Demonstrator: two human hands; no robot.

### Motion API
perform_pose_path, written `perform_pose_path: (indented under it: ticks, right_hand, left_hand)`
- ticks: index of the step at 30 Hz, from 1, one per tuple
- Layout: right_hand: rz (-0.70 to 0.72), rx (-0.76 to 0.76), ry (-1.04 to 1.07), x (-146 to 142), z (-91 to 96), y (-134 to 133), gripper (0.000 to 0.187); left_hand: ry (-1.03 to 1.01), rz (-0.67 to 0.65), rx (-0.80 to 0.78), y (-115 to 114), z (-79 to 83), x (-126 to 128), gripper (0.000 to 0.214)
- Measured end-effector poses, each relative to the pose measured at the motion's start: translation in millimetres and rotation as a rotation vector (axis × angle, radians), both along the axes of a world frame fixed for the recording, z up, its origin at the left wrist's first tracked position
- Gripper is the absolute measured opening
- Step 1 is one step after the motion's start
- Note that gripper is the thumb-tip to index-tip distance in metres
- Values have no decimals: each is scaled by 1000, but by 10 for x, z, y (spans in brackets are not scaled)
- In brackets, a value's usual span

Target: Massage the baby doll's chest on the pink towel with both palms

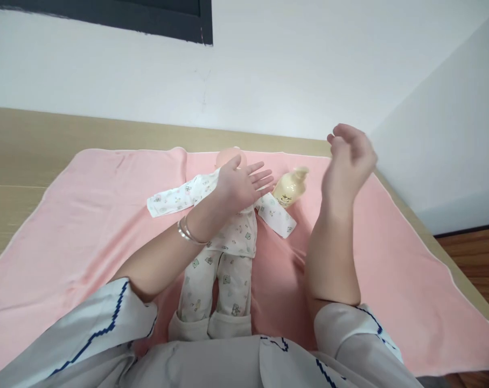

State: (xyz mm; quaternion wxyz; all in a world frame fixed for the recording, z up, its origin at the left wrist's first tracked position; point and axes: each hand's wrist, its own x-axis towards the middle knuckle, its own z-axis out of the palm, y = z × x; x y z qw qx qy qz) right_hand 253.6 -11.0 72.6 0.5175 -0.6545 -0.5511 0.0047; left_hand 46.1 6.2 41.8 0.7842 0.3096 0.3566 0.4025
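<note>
A baby doll dressed in a white printed top and trousers (pixel 234 237) lies on its back on a pink blanket (pixel 123 188), sleeves spread and trouser cuffs towards me. Part of its head (pixel 228 155) shows behind my left hand (pixel 244 186), which hovers across the doll's chest, palm turned up, fingers spread and holding nothing. To the right of the doll's shoulder is a cream-coloured pump bottle (pixel 288 188), tilted in the picture. My right hand (pixel 349 161) is raised to the right of the bottle and apart from it, fingers loosely bent, with nothing visible in it.
The blanket covers most of a light wooden table (pixel 22 145). Behind it rises a white wall (pixel 269 75) with a dark frame (pixel 180 21) at upper left. A side wall (pixel 454 124) meets it at the right, above a brown wooden surface (pixel 474 258).
</note>
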Motion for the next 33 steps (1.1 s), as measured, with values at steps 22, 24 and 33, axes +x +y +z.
perform_pose_path:
  ticks: [22,24,33]
  right_hand:
    - [105,-431,-514,-225,-344,281,74]
    - [72,-452,-543,-237,-355,300,75]
    - [-49,-653,-588,-384,-236,405,72]
  left_hand:
    - [-168,-127,-6,182,53,388,75]
    - [-114,-101,19,110,27,238,73]
    - [92,26,64,-141,44,-563,53]
